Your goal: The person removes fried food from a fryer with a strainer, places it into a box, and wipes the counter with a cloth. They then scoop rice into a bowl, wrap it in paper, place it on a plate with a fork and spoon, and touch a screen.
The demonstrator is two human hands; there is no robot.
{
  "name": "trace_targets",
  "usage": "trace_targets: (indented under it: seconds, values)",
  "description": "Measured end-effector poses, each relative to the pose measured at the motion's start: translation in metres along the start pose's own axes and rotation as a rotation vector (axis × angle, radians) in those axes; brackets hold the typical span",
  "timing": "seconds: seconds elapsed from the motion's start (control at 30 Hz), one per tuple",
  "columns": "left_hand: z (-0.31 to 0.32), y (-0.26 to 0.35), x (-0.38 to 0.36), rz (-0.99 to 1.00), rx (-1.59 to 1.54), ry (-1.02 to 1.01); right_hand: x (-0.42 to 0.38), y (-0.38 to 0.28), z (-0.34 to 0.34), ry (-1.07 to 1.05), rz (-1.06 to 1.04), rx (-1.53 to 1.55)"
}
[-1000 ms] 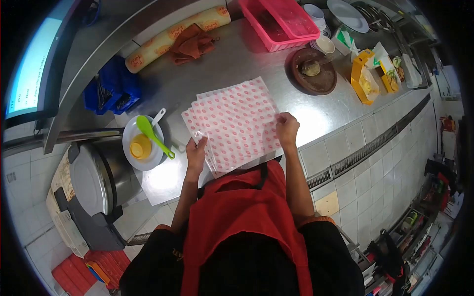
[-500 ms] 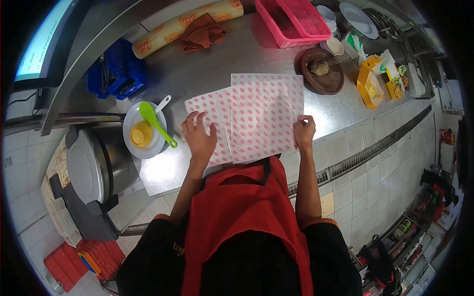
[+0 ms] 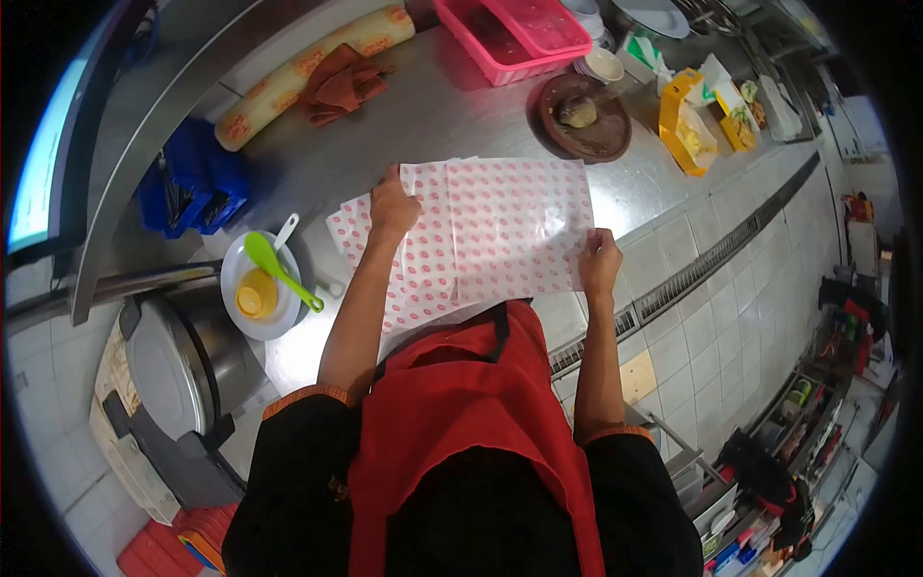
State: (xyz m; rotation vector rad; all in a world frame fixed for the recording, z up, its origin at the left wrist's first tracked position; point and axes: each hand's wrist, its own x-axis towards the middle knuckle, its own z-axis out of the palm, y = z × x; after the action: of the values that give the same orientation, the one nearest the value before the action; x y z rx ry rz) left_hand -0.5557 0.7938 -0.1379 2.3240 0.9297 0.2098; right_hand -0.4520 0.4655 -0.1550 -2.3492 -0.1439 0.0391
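Observation:
Sheets of white wrapping paper [image 3: 510, 226] printed with red marks overlap at the front edge of the steel counter. My left hand [image 3: 394, 202] is closed at the far left corner of an upper sheet, its fingertips partly hidden. On the right, my right hand [image 3: 600, 258] pinches the side edge of the paper. Another printed sheet [image 3: 409, 298] lies below, sticking out to the left under my forearm. Left of my arm is a white plate [image 3: 233, 274] with a yellow cup [image 3: 256, 294], a green spoon [image 3: 279, 269] and a white-handled utensil [image 3: 287, 229].
A brown stone mortar [image 3: 611, 135] stands behind the paper, with yellow food boxes [image 3: 685, 125] to its right. At the back are a pink basket [image 3: 519, 65], a brown cloth [image 3: 341, 85] and a paper roll [image 3: 279, 101]. Blue bins [image 3: 192, 183] and a large pot [image 3: 173, 361] are on the left.
My left hand has moved up and closed on the far left corner of the paper. The upper sheet has turned and shifted. The camera view has also turned.

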Motion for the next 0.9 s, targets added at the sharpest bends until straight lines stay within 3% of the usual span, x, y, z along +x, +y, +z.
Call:
trace_targets:
  seconds: [0.03, 0.07, 0.1, 0.17, 0.2, 0.27, 0.3, 0.37, 0.43, 0.47, 0.53, 0.57, 0.63, 0.7, 0.77, 0.83, 0.9]
  values:
    - [-0.003, 0.002, 0.0, -0.072, -0.145, -0.057, 0.001, 0.005, -0.002, 0.055, -0.062, -0.037]
    - [0.006, -0.007, 0.001, 0.017, -0.177, 0.072, 0.003, 0.01, -0.003, 0.107, -0.128, -0.075]
    - [0.006, -0.014, 0.002, 0.019, -0.179, 0.068, 0.005, 0.015, -0.003, 0.11, -0.125, -0.078]
    - [-0.017, -0.012, -0.004, -0.164, -0.398, -0.203, 0.005, 0.008, -0.005, -0.014, 0.032, -0.076]
    - [-0.001, -0.046, 0.001, -0.097, -0.69, -0.192, 0.002, 0.002, -0.005, -0.02, 0.033, -0.072]
    - [-0.022, -0.045, -0.01, -0.13, -0.803, -0.216, -0.006, -0.031, -0.003, 0.261, -0.228, -0.443]
    - [-0.037, -0.044, -0.019, -0.163, -0.921, -0.243, -0.007, -0.049, 0.0, 0.248, -0.238, -0.43]
    - [-0.051, -0.039, -0.031, -0.243, -0.958, -0.192, -0.014, -0.082, 0.014, 0.108, -0.256, -0.216]
    - [-0.056, -0.043, -0.034, -0.157, -0.903, -0.228, -0.018, -0.111, 0.047, -0.098, -0.511, 0.15]
    - [-0.055, -0.041, -0.037, -0.083, -0.89, -0.208, -0.024, -0.144, 0.05, -0.207, -0.537, 0.255]
    - [-0.051, -0.029, -0.043, -0.062, -0.97, -0.197, -0.018, -0.182, 0.069, -0.246, -0.765, 0.288]
    - [-0.05, -0.027, -0.045, -0.042, -1.051, -0.186, -0.014, -0.194, 0.076, -0.247, -0.766, 0.285]
    - [-0.049, -0.031, -0.047, -0.029, -1.074, -0.183, -0.007, -0.211, 0.087, -0.449, -0.706, 0.202]
    - [-0.055, -0.038, -0.047, -0.18, -1.009, -0.294, 0.006, -0.21, 0.105, -0.488, -0.714, 0.244]
    - [-0.052, -0.041, -0.049, -0.239, -1.105, -0.256, 0.007, -0.216, 0.107, -0.538, -0.718, 0.286]
    - [-0.049, -0.044, -0.05, -0.303, -1.203, -0.217, 0.004, -0.219, 0.105, -0.662, -0.382, 0.525]
    - [-0.047, -0.048, -0.051, -0.356, -1.413, -0.255, 0.006, -0.215, 0.113, -0.617, -0.465, 0.521]
